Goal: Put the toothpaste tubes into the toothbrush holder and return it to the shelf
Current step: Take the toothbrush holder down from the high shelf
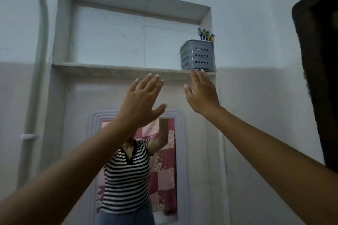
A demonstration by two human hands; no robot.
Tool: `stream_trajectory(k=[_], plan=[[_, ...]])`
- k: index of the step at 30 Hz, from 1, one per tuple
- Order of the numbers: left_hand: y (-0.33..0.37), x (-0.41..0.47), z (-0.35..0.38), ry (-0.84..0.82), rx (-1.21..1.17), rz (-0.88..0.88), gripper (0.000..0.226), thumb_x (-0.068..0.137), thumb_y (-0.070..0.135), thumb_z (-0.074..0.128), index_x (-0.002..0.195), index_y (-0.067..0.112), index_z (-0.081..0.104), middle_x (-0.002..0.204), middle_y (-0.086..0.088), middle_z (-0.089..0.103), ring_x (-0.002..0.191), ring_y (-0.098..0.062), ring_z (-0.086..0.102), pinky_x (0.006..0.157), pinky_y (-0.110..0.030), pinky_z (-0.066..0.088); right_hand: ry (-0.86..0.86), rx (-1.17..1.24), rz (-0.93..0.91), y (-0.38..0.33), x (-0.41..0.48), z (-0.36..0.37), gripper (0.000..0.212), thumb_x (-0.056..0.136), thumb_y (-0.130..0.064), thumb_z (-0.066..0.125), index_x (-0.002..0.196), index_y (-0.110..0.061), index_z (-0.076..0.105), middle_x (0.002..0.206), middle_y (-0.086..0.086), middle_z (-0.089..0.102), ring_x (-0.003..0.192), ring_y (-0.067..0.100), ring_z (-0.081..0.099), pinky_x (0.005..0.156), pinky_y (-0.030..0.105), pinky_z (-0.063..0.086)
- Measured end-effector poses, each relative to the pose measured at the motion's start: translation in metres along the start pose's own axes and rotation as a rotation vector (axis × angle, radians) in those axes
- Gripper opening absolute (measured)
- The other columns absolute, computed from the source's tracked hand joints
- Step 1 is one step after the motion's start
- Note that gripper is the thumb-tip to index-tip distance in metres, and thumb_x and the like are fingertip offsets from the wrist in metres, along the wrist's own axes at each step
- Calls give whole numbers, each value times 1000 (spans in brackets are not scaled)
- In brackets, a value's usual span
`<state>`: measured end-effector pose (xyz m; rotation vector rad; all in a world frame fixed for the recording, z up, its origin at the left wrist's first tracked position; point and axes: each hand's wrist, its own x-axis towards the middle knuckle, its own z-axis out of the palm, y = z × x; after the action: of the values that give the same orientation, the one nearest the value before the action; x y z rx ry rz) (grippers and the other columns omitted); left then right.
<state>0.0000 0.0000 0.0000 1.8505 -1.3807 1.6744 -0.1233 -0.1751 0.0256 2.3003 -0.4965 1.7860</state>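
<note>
Head view: toothbrush holder (197,55) on marble shelf (117,69) — white-tiled wall (256,23).

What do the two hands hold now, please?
Left hand: open, holding nothing.
Right hand: open, holding nothing, just below the holder.

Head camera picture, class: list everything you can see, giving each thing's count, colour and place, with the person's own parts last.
toothbrush holder: one, grey, perforated, right end of shelf
toothbrushes: about four, purple and green, standing in the holder
shelf: one, pale marble, bottom ledge of the wall niche
pipe: one, grey-white, running down the left wall
mirror: one, white-framed, below the shelf, reflecting a striped shirt
dark frame: one, black, right edge
left hand: open, empty, raised below the shelf
right hand: open, empty, fingertips at the shelf edge under the holder
</note>
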Motion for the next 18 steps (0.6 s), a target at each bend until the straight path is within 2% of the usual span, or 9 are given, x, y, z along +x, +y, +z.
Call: stream_trajectory(k=[2,5,10,13,18], plan=[[-3,26,11,-40,15,21,79,90,60,40,153,15,26,163,-7,25,152,-25,18,122,-49,19,-32,2,36,10,21,3,55,97,-35,44,144,-11,30,153,14,31,142,32,26,114,47,31],[-7,72,24,-101,82,68,82,90,59,45,155,16,20,165,-6,18,153,-26,14,123,-48,17,-86,17,152,28,63,3,56,95,-39,46,140,-9,29,144,16,37,130,34,38,99,47,44],[-15,118,57,-214,103,-6,93,87,64,48,157,19,6,166,-5,7,153,-26,8,123,-50,11,-87,194,402,49,115,14,77,85,-50,57,142,-8,26,142,17,36,128,35,42,103,48,45],[-12,120,81,-167,77,-57,98,84,62,53,157,22,0,167,-4,3,154,-26,3,124,-51,2,-49,234,500,55,135,25,90,72,-56,66,140,-10,28,137,16,37,122,34,45,100,46,47],[-14,121,88,-147,25,-61,99,84,59,55,156,25,-3,167,-3,0,154,-24,-1,123,-50,-6,11,304,587,57,155,39,125,52,-68,76,145,-15,12,142,16,36,127,35,42,103,52,44]])
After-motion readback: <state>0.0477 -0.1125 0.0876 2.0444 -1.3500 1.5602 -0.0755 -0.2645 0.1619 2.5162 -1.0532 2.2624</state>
